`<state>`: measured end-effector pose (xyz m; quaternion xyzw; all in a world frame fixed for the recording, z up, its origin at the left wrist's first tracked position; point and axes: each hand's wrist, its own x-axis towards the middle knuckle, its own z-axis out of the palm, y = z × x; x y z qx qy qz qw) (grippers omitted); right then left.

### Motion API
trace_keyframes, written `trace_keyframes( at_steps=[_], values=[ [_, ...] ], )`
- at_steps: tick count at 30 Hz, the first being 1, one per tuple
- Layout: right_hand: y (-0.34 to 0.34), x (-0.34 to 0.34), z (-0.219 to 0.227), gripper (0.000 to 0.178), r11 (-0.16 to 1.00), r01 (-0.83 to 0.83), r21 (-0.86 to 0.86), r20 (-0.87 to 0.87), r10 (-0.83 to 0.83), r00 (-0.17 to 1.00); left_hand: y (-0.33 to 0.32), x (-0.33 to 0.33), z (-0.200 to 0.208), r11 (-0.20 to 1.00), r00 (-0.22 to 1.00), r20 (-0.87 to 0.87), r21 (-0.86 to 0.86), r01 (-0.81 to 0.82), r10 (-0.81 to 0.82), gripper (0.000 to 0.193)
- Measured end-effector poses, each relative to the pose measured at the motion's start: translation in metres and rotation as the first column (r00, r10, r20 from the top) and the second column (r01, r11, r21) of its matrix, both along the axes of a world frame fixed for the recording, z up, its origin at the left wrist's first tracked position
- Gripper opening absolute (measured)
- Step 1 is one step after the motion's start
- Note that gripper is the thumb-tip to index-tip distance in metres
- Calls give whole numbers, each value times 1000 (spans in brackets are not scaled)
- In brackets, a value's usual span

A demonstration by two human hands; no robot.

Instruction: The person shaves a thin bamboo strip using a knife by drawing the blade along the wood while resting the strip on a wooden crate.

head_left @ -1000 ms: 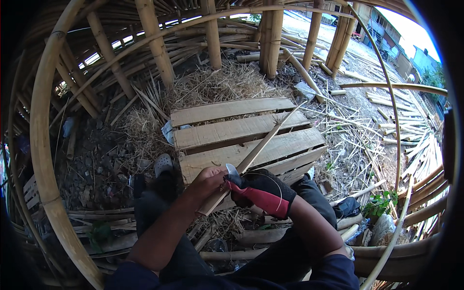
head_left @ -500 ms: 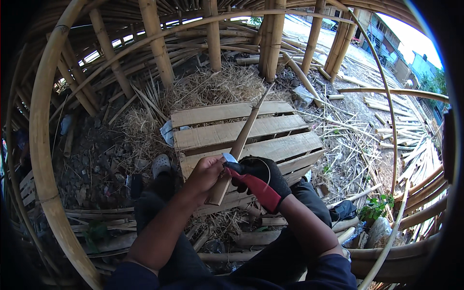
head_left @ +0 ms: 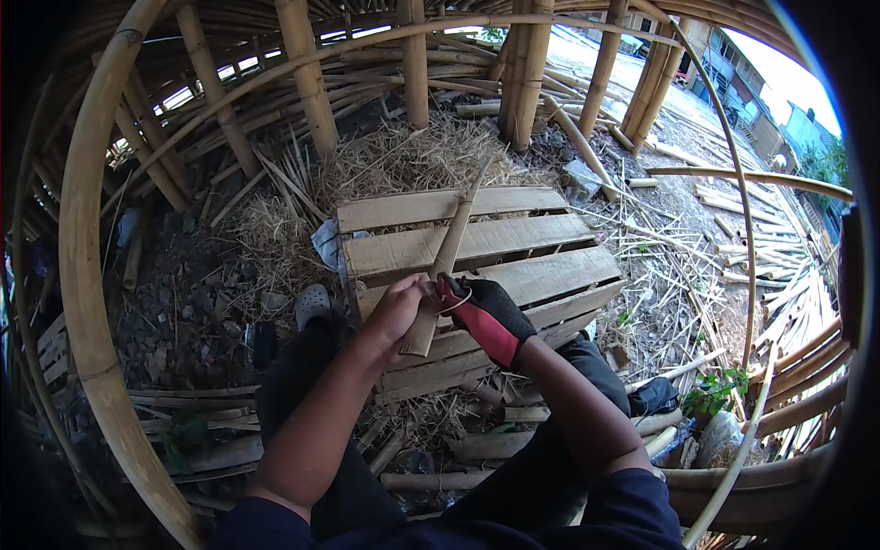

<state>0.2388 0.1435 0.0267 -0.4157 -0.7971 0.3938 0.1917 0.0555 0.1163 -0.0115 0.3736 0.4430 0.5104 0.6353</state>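
A long split piece of bamboo [head_left: 450, 240] slants up and away from me over a slatted wooden crate [head_left: 403, 254], its far end tapering to a point. My left hand [head_left: 401, 307] is closed around its lower part from the left side. In a black and red glove, my right hand [head_left: 486, 316] is closed against the bamboo's right side, beside the left fingers. It grips a knife, whose blade is now mostly hidden by the hands. A thin pale strip [head_left: 456, 302] curls over the glove near the fingertips.
Dry straw and shavings [head_left: 403, 165] lie behind the crate. Upright bamboo poles [head_left: 527, 82] stand beyond, and a thick curved bamboo pole [head_left: 82, 275] rises on the left. Cut bamboo lengths [head_left: 761, 247] litter the ground at right. A grey clog [head_left: 313, 304] shows on my foot.
Both hands have shifted slightly up and away along the bamboo, and the bamboo stands a little steeper. The knife's shiny blade, visible before, is now hidden.
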Motion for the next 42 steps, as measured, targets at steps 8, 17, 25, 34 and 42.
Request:
trace_keyframes(
  at_steps=[8,17,25,34,42],
  values=[
    [-17,-40,0,44,958,-111,265,171,66,983,-18,-23,-5,999,998,-31,8,-53,53,23],
    [-29,-58,-19,44,860,-299,413,186,242,952,-35,-46,-12,980,988,-60,-133,-147,140,24],
    [-72,-67,-4,30,886,-282,368,204,219,954,-40,-56,-20,985,993,28,-135,-108,112,31],
    [-75,-53,-3,40,835,-331,439,157,291,944,-37,-51,-23,997,982,184,-68,-29,41,38],
    [-78,-41,8,38,710,-594,379,227,551,803,-33,-47,-17,989,996,8,-118,-92,93,30]
  ],
)
